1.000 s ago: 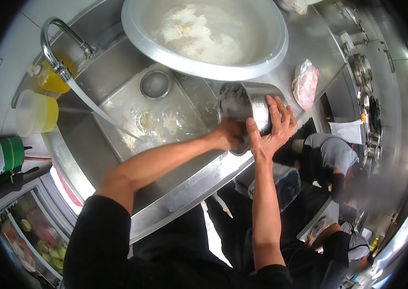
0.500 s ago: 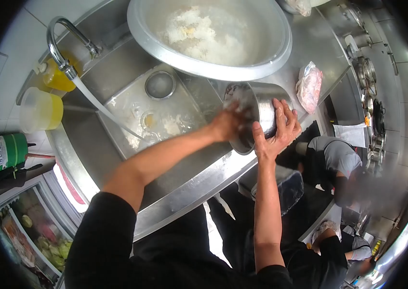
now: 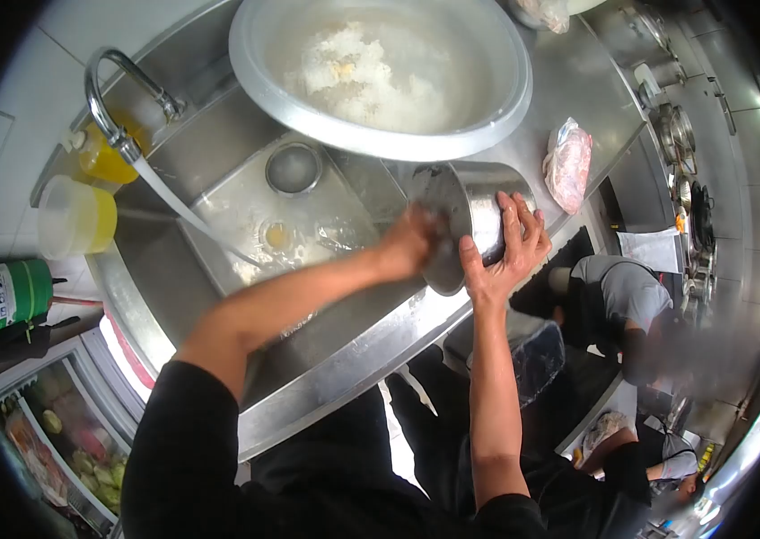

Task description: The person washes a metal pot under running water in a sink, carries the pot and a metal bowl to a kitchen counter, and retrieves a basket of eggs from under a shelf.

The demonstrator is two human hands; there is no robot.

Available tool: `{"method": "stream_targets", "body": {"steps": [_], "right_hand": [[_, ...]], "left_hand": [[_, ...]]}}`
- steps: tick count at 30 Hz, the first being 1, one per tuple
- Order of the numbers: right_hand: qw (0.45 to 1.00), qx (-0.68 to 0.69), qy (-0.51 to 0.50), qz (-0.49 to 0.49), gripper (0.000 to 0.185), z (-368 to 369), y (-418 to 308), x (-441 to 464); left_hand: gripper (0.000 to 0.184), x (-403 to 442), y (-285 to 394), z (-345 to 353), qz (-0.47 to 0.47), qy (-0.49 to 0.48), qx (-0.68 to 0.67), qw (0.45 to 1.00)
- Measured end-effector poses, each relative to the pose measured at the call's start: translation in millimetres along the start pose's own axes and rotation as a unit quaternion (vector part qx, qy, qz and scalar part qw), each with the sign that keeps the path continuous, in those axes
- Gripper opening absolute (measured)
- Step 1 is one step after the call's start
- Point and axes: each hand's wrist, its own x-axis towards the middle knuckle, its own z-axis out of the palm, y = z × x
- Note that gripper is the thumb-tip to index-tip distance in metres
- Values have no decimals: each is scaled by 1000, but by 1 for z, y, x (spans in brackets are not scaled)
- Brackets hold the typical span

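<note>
A metal pot lies tipped on its side over the sink's front right edge, its mouth facing left. My right hand grips it from the right, with the fingers spread along its outside and base. At the mouth is my left hand, smeared by motion. Its fingers are blurred against the pot's dark inside, so whether they hold anything is unclear. Just behind the pot stands a large grey basin with cloudy water and white clumps that look like rice.
The steel sink holds a round strainer and wet scraps. A faucet with a white hose hangs over it. Yellow liquid fills a tub at left. Wrapped meat lies right. A co-worker is at right.
My left hand has shifted slightly left and down at the pot's mouth. The pot and my right hand moved a little left with the view; the grip is unchanged.
</note>
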Motion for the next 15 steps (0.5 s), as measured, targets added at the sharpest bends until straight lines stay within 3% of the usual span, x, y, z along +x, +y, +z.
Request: {"method": "stream_targets", "body": {"steps": [1, 2, 4, 5, 6, 7, 11, 12, 13, 14, 15], "right_hand": [[1000, -4, -3, -1, 66, 0, 0, 1], [1000, -8, -1, -2, 67, 1, 1, 4], [1000, -11, 8, -11, 64, 1, 2, 2], [999, -11, 24, -19, 62, 4, 2, 4], [999, -8, 26, -19, 62, 6, 1, 5], [999, -13, 35, -15, 62, 5, 0, 3], [999, -7, 27, -24, 63, 5, 3, -1], [999, -27, 18, -11, 65, 3, 3, -3], [999, -28, 20, -13, 65, 3, 4, -1], [999, -22, 28, -16, 66, 5, 6, -2], [999, -15, 33, -15, 67, 6, 7, -4]], "left_hand": [[30, 2, -10, -3, 38, 56, 130, 989], [30, 4, -11, 1, 39, 58, 131, 989], [38, 6, -1, 20, -57, -68, 8, 996], [38, 10, 10, 27, -58, -64, 13, 996], [41, 11, 26, 36, -151, -70, -186, 968], [43, 9, 34, 43, -237, -75, -378, 892], [39, 16, 5, 38, -182, -159, -252, 937], [35, 20, 3, 33, -100, -28, -116, 988], [32, 27, 3, 29, -11, 106, 26, 994], [31, 32, 15, 31, -80, -16, -57, 995], [31, 32, 31, 32, -80, -18, -57, 995]]}}
